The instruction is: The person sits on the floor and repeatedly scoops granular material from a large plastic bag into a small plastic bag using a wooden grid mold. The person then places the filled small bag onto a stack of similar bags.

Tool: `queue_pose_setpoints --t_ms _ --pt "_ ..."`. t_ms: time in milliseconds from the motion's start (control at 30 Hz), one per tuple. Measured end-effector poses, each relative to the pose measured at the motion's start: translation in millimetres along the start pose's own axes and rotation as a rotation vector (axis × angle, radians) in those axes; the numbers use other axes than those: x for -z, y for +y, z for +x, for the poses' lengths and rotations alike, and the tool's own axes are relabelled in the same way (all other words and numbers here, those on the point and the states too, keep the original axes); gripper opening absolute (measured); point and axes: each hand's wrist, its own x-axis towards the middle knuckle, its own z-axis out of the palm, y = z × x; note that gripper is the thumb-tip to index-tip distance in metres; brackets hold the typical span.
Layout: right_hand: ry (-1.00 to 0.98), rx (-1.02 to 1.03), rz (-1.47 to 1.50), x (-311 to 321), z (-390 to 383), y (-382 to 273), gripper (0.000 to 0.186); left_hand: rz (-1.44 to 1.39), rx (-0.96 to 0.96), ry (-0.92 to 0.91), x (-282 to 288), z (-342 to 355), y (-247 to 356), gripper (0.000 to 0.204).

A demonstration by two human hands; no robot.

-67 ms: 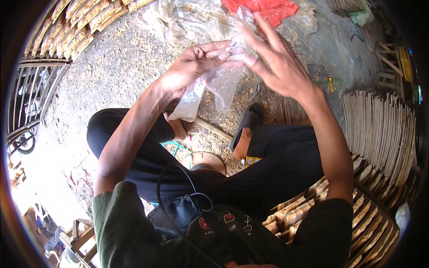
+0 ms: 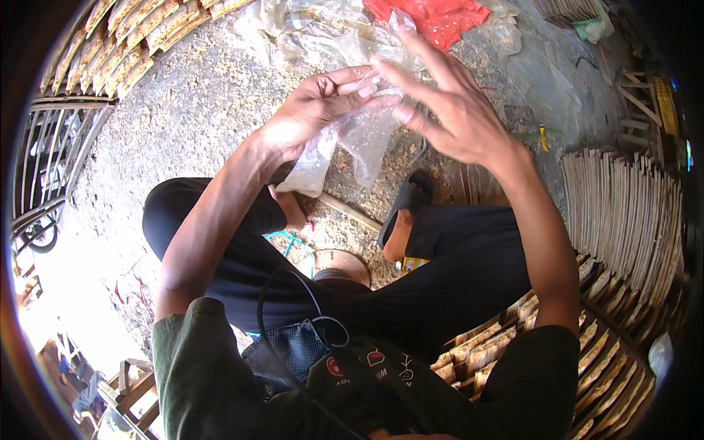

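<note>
In front of me, above the floor, a clear plastic bag (image 2: 365,147) hangs down in two crumpled strips. My left hand (image 2: 312,110) pinches its upper edge between thumb and fingers. Just right of the bag is my right hand (image 2: 469,117), its fingers stretched and spread, slightly smeared by motion. The right fingertips overlap the top of the plastic; whether they touch it I cannot tell.
Crumpled clear plastic sheets (image 2: 315,33) and a red plastic sheet (image 2: 440,18) lie ahead on the crumb-strewn floor (image 2: 191,125). A stick (image 2: 352,213) lies between my feet. Stacked thin boards (image 2: 623,220) stand at right, and brown-edged slats (image 2: 147,29) at far left.
My right hand has shifted slightly, its fingertips moving left over the top of the bag. The left hand keeps its pinch in the same place.
</note>
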Motion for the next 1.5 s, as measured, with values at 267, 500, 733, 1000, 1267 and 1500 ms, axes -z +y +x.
queue_pose_setpoints --t_ms 267,500,733,1000,1267,1500 --pt "0.151 0.066 0.150 6.1 10.4 2.5 0.058 0.030 0.005 0.015 -7.7 2.0 16.0 0.050" --pt "0.158 -0.047 0.041 -0.6 5.8 6.4 0.056 -0.223 -0.012 0.010 4.2 4.7 9.2 0.051" --pt "0.008 -0.117 0.043 -4.9 5.5 29.2 0.067 0.009 -0.035 -0.090 -0.3 1.2 20.2 0.054" --pt "-0.156 -0.244 1.496 -29.3 8.4 47.2 0.115 -0.059 -0.129 -0.307 17.9 -25.4 70.8 0.071" --pt "-0.140 -0.214 1.412 -28.0 22.3 38.2 0.036 -0.140 -0.355 -0.125 47.2 -34.6 71.3 0.075" --pt "0.145 -0.259 1.324 7.4 23.9 43.9 0.021 0.306 -0.268 0.067 48.2 -34.2 96.7 0.070"
